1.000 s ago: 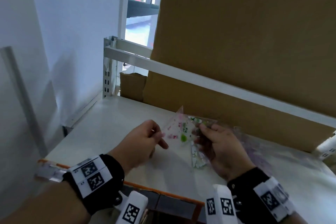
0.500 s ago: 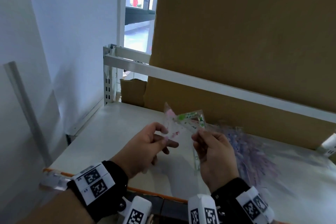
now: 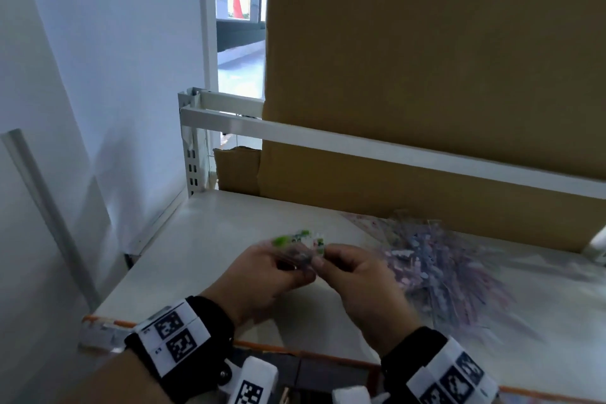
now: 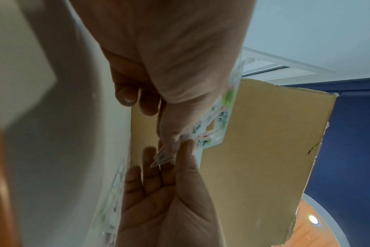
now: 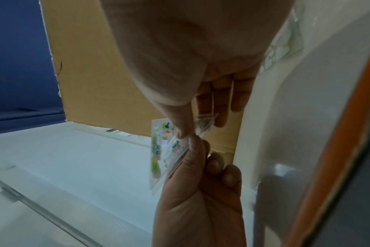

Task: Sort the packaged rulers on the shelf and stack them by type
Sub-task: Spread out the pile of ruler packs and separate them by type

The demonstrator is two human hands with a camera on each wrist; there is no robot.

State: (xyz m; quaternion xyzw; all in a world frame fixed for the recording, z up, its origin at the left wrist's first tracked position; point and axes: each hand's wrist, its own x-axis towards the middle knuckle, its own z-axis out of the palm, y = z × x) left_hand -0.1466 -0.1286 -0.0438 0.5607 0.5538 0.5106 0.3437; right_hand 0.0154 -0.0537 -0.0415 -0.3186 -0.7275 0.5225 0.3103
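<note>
As we stand at the white shelf (image 3: 210,239), our left hand (image 3: 262,275) and right hand (image 3: 357,279) meet above its near middle, thumbs and fingertips of both pinching a packaged ruler (image 3: 300,241), clear plastic printed in green and pink, held just clear of the surface. To its right, a blurred pile of packaged rulers (image 3: 439,269) in purple and pink lies loose on the shelf, near the cardboard sheet (image 3: 426,59) standing along the far side. The slick wrapper could slip from so light a pinch at its corner, we judge, or the piece could be misread and land on the wrong stack, since the prints look alike. No box, tray or bin is in view; the rulers rest bare on the shelf.
</note>
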